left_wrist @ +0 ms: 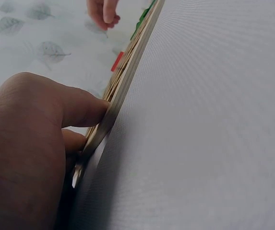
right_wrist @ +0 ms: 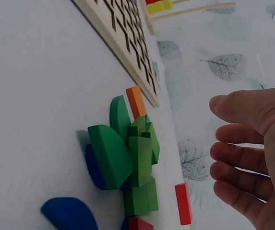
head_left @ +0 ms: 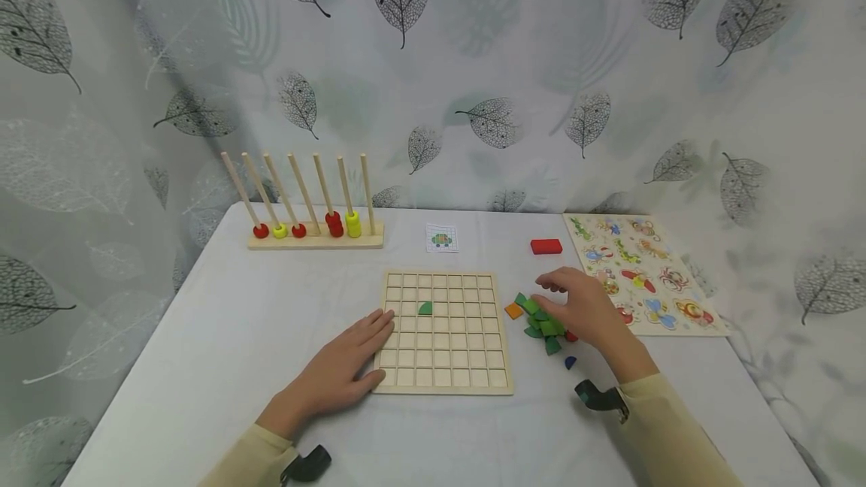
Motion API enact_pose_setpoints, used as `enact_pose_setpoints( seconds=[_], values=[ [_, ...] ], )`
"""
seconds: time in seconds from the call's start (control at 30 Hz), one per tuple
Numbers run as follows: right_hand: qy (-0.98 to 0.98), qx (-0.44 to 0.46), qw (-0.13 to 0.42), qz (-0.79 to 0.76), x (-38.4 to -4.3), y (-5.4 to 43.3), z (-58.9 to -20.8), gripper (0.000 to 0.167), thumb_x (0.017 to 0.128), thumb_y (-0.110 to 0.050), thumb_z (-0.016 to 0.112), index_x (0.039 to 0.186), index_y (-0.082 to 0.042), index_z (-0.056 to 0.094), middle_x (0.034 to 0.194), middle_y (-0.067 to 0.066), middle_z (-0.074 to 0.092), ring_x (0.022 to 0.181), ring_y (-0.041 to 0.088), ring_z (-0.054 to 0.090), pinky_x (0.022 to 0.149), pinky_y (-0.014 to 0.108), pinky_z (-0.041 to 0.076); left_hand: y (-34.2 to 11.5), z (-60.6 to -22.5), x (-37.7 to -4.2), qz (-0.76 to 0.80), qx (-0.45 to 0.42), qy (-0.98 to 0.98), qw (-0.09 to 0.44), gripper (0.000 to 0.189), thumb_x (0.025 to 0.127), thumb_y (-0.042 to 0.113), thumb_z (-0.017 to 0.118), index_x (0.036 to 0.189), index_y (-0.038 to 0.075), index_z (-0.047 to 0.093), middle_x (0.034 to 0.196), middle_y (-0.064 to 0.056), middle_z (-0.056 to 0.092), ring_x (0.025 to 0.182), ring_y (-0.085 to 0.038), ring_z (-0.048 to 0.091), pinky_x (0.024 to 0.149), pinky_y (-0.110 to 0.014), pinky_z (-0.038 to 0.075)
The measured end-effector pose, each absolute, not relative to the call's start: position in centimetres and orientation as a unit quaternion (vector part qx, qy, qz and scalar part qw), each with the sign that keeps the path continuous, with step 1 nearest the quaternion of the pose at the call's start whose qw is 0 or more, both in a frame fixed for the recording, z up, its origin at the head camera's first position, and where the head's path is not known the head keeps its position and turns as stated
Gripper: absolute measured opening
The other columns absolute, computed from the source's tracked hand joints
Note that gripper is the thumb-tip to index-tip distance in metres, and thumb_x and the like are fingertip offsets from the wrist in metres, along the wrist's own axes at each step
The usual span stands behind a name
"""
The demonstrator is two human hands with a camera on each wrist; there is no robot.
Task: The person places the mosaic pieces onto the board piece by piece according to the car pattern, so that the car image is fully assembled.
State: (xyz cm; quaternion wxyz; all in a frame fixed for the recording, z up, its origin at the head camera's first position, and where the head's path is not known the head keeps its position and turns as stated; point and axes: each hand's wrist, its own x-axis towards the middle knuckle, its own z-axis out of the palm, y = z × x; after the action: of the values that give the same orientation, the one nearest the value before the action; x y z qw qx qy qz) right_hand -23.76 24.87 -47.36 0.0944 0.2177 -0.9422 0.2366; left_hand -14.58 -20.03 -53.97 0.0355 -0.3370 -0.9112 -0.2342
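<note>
A wooden grid board [head_left: 443, 390] lies mid-table, and one green quarter-round block [head_left: 425, 309] sits in one of its upper cells. My left hand [head_left: 347, 359] rests along the board's left edge with fingers extended. In the left wrist view its thumb [left_wrist: 87, 108] touches the board's side [left_wrist: 123, 91]. Over a heap of green blocks [right_wrist: 139, 160] hovers my right hand [right_wrist: 252, 153], fingers loosely bent and nothing between them. Beside the heap lie an orange square block [head_left: 514, 311] and a blue rounded block [head_left: 570, 361]. A red block [right_wrist: 139, 224] shows at the heap's edge.
Behind the board lies a small pattern card [head_left: 442, 238]. A peg stand [head_left: 315, 242] with red and yellow rings stands at the back left. A red rectangular block [head_left: 546, 246] and an animal picture board [head_left: 646, 276] are at the right.
</note>
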Motion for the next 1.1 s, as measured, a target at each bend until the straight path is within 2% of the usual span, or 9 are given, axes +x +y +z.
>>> enact_pose_setpoints(
  seconds=[0.27,0.5,0.73,0.9,1.1],
  values=[
    [-0.951,0.191,0.072,0.234,-23.7,25.3,-49.0,0.03,0.095,-0.023,0.086,0.116,-0.003,0.079,0.109,0.009,0.076,0.099,0.029,0.07,0.086,0.051,0.062,-20.1,-53.9,-14.5,-0.235,-0.337,-0.911,0.034,0.077,0.102,0.032,0.066,0.166,0.0,0.039,0.177,-0.009,0.03,0.163,-0.029,0.025,0.127,-0.052,0.031],
    [-0.961,0.147,0.03,0.231,-24.0,25.0,-50.0,0.033,0.095,-0.029,0.085,0.115,-0.004,0.078,0.104,0.007,0.074,0.096,0.026,0.066,0.085,0.048,0.059,-20.0,-54.0,-14.6,-0.238,-0.34,-0.909,0.038,0.076,0.102,0.031,0.066,0.166,-0.001,0.04,0.176,-0.01,0.031,0.163,-0.03,0.026,0.127,-0.052,0.031],
    [-0.965,0.147,0.02,0.215,-24.5,24.8,-50.7,0.034,0.092,-0.034,0.088,0.11,-0.007,0.079,0.096,0.001,0.072,0.087,0.021,0.064,0.081,0.045,0.059,-20.0,-54.0,-14.6,-0.237,-0.34,-0.909,0.034,0.076,0.102,0.031,0.066,0.166,-0.001,0.04,0.177,-0.009,0.03,0.163,-0.029,0.025,0.127,-0.052,0.031],
    [-0.967,0.15,0.008,0.206,-24.7,24.5,-50.8,0.03,0.093,-0.032,0.087,0.107,-0.007,0.079,0.091,-0.001,0.07,0.083,0.019,0.062,0.079,0.043,0.058,-20.0,-53.9,-14.5,-0.239,-0.342,-0.908,0.036,0.076,0.102,0.031,0.067,0.166,-0.001,0.04,0.177,-0.009,0.03,0.163,-0.03,0.026,0.127,-0.052,0.031],
    [-0.967,0.143,-0.001,0.21,-24.9,24.3,-50.7,0.028,0.094,-0.026,0.085,0.111,-0.005,0.079,0.095,0.001,0.071,0.087,0.02,0.063,0.082,0.046,0.06,-20.0,-53.7,-14.5,-0.239,-0.341,-0.908,0.036,0.075,0.102,0.031,0.066,0.166,-0.001,0.04,0.176,-0.009,0.031,0.163,-0.03,0.026,0.127,-0.052,0.032]
  ],
)
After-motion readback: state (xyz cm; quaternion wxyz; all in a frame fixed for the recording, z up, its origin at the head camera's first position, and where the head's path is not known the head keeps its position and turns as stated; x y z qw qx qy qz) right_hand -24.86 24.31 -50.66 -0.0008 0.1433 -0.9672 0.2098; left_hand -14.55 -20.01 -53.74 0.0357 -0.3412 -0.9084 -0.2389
